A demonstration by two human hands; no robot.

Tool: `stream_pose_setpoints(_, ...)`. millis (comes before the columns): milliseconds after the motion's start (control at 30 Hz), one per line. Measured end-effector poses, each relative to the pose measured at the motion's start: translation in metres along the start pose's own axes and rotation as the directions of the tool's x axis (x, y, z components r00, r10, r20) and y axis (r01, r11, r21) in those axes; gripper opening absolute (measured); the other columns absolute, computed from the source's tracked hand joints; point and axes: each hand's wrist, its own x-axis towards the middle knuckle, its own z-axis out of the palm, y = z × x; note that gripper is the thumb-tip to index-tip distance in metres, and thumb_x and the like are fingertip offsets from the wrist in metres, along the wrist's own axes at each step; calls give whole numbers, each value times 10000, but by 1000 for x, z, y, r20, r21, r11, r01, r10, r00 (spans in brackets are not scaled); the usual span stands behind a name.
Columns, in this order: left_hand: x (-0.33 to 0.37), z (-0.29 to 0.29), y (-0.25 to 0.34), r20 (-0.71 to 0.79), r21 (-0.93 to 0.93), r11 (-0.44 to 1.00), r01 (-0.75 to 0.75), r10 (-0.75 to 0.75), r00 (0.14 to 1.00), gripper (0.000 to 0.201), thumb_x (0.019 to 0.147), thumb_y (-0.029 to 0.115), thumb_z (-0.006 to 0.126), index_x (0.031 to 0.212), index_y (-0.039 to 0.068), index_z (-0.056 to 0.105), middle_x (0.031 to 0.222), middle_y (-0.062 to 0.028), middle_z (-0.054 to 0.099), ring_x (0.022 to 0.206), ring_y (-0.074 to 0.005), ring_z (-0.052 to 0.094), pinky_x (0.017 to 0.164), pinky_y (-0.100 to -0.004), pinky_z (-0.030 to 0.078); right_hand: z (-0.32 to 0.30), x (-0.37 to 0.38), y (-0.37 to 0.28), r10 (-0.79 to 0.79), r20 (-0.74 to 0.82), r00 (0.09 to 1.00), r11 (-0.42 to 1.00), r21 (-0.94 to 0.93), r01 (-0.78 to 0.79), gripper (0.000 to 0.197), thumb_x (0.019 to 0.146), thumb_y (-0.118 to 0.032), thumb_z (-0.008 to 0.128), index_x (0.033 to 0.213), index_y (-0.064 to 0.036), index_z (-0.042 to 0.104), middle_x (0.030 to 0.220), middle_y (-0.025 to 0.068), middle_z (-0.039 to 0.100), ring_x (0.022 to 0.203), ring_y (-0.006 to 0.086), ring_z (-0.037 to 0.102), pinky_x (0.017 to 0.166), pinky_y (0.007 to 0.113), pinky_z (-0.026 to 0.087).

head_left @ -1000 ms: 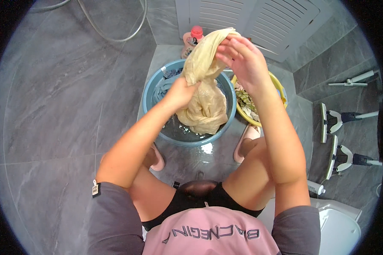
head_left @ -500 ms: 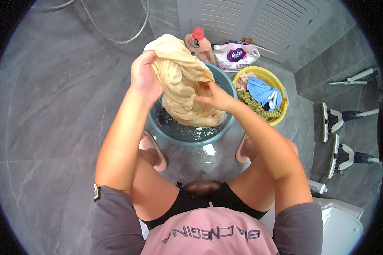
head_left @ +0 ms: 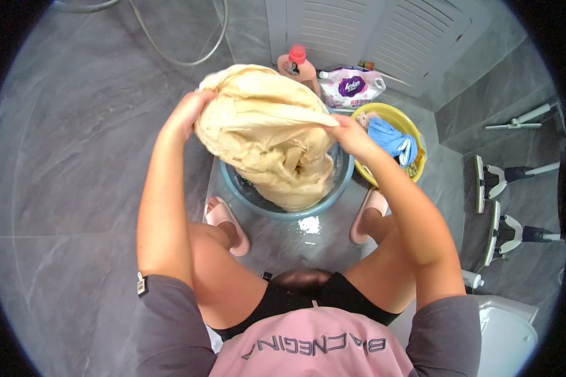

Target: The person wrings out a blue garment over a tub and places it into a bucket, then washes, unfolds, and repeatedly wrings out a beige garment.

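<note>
A wet, cream-coloured cloth [head_left: 264, 132] is held spread between my two hands, its lower folds hanging into a round blue basin [head_left: 289, 215]. My left hand [head_left: 196, 112] is closed on the cloth's left edge, beyond the basin's rim. On the right, my right hand [head_left: 352, 135] pinches the upper edge, pulling it taut. What kind of garment or linen it is, I cannot tell. Most of the water and the basin's inside are hidden under the cloth.
Right of the blue basin stands a yellow basin [head_left: 401, 114] with a blue cloth [head_left: 390, 138] and other laundry. Behind are a pink bottle [head_left: 300, 74] and a white-and-purple pouch [head_left: 352, 86] near a louvred door [head_left: 333, 25]. Slippers [head_left: 228, 227] flank the basin; mops [head_left: 497, 182] lean right.
My hands have moved apart, left hand outward and down, right hand to the right. The cloth, bunched before, is now spread wider and covers more of the blue basin.
</note>
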Motion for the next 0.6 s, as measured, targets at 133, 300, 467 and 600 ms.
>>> stream_pose_setpoints(133, 1, -1, -23, -186, 688, 724, 53, 105, 977, 544, 794, 311, 628, 1128, -100, 504, 1055, -206, 598, 962, -210, 593, 795, -316, 470, 10, -31, -41, -90, -72, 993, 806, 580, 115, 274, 890, -85, 456, 1124, 34, 534, 1037, 87, 607, 914, 156, 590, 810, 298, 474)
stream_pose_setpoints(300, -4, 71, -37, 563, 524, 788, -323, -36, 826, 548, 701, 258, 707, 1155, 16, 518, 1055, -163, 606, 968, -269, 580, 821, -332, 461, 16, -49, -67, -48, -102, 994, 553, 826, 112, 237, 899, -105, 427, 1076, 19, 525, 981, 113, 608, 880, 195, 609, 785, 336, 504)
stream_pose_setpoints(467, -13, 126, -97, 704, 463, 650, -603, 144, 696, 574, 645, 272, 734, 1128, 21, 554, 1060, -176, 613, 947, -271, 598, 805, -340, 464, 25, -38, -59, -114, 57, 992, 302, 953, -20, 330, 918, -267, 407, 1062, 1, 535, 1001, 155, 617, 879, 270, 616, 804, 406, 503)
stream_pose_setpoints(600, 27, 108, -105, 525, 408, 821, -400, 147, 838, 202, 790, 106, 574, 972, 51, 642, 813, -59, 654, 772, -120, 559, 712, -292, 457, 1, -36, -78, -79, 46, 996, 365, 931, -14, 314, 904, -270, 431, 1034, -9, 547, 949, 128, 615, 852, 243, 605, 794, 377, 496)
